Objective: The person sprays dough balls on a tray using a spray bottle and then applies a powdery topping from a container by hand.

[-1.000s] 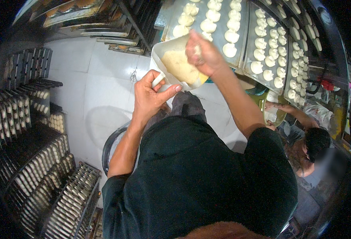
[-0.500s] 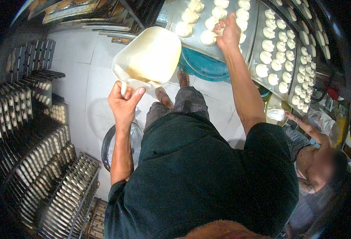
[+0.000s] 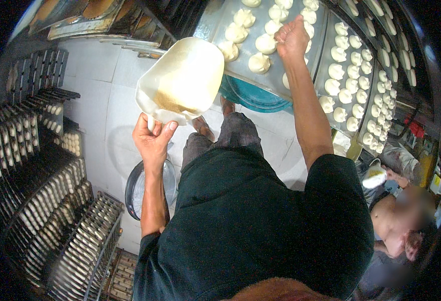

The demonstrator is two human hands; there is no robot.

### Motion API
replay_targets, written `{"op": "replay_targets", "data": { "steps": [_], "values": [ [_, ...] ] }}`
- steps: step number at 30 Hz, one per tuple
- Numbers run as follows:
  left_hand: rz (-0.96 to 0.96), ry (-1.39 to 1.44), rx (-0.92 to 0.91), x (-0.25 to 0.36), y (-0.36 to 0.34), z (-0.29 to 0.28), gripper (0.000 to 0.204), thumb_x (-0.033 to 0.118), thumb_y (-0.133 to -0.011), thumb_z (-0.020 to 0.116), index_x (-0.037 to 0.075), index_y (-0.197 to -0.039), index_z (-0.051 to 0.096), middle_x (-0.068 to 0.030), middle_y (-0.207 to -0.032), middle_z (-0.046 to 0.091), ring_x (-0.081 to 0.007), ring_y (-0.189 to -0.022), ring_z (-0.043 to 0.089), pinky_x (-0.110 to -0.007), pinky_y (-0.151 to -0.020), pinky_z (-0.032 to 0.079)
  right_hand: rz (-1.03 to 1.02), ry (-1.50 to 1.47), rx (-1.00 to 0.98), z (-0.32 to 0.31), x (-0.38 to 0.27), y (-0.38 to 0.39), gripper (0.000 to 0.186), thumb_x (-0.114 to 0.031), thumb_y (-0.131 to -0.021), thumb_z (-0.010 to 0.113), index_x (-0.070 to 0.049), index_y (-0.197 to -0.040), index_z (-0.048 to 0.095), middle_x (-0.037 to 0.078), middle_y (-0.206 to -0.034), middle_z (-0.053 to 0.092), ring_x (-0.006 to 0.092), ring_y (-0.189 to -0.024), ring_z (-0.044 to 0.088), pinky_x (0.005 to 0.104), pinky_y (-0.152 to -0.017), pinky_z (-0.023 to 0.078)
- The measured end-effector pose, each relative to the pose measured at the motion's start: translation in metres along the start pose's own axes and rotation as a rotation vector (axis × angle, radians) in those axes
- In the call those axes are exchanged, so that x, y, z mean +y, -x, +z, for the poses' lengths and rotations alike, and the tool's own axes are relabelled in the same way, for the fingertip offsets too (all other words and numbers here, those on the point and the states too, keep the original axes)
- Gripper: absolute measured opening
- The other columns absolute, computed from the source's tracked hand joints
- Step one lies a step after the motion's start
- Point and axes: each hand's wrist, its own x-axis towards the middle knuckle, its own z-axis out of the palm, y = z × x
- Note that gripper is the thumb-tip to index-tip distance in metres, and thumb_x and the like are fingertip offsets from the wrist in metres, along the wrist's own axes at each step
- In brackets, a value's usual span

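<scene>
My left hand [image 3: 154, 138] grips the handle of a large white scoop [image 3: 198, 62], held to the left of the table. Inside lies a small heap of tan granules [image 3: 173, 103] near the handle end. Above a metal tray [image 3: 247, 47] of pale, split-topped dough balls [image 3: 266, 44] hovers my right hand [image 3: 293, 39]. Its fingers are curled closed, and what they hold is too small or hidden to make out. Dough balls sit in rows on both sides of that hand.
More dough trays [image 3: 351, 52] stretch to the right. A teal basin [image 3: 255, 95] stands below the tray edge. Racks of dough [image 3: 87, 241] line the left side, with a round mesh sieve [image 3: 143, 188] nearby. At the lower right, another person holds a white container [image 3: 374, 176].
My right hand has moved farther along the dough rows. The scoop has shifted slightly left, showing more of the granules. The other person has changed posture.
</scene>
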Motion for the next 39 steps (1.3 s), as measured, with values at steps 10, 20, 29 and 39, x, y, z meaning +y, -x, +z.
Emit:
{"op": "replay_targets", "data": {
  "steps": [10,20,29,39],
  "values": [
    [0.004,0.056,0.016,0.011,-0.024,0.026,0.036,0.002,-0.071,0.077,0.002,-0.102,0.059,0.0060,-0.076,0.049,-0.0023,-0.066,0.037,-0.017,-0.063,0.038,-0.101,-0.057,0.121,0.020,-0.009,-0.044,0.044,-0.035,-0.098,0.043,-0.012,-0.062,0.034,0.000,-0.054,0.028,0.0137,-0.045,0.027,0.0293,-0.041,0.026],
    [-0.009,0.035,0.023,0.015,-0.044,0.044,0.033,0.000,-0.072,0.076,0.003,-0.099,0.058,0.0089,-0.069,0.039,-0.0015,-0.063,0.037,-0.016,-0.059,0.035,-0.172,0.022,0.139,0.033,-0.019,-0.085,0.044,-0.036,-0.098,0.042,-0.012,-0.061,0.035,0.001,-0.053,0.031,0.0147,-0.045,0.029,0.0304,-0.041,0.025],
    [-0.034,0.082,0.068,0.022,-0.055,0.057,0.036,0.000,-0.071,0.076,0.003,-0.102,0.057,0.0081,-0.070,0.041,-0.0014,-0.065,0.040,-0.018,-0.062,0.040,-0.015,-0.075,0.085,0.042,-0.030,-0.112,0.045,-0.038,-0.098,0.038,-0.013,-0.061,0.035,0.001,-0.053,0.033,0.0151,-0.045,0.030,0.0308,-0.042,0.026],
    [-0.012,0.074,0.073,0.029,-0.065,0.070,0.040,0.004,-0.070,0.078,0.001,-0.104,0.057,0.0077,-0.073,0.044,-0.0027,-0.068,0.042,-0.018,-0.066,0.040,-0.137,-0.056,0.044,0.033,-0.027,-0.170,0.042,-0.035,-0.098,0.036,-0.013,-0.062,0.034,0.000,-0.052,0.031,0.0145,-0.044,0.029,0.0310,-0.041,0.025]
  ]
}}
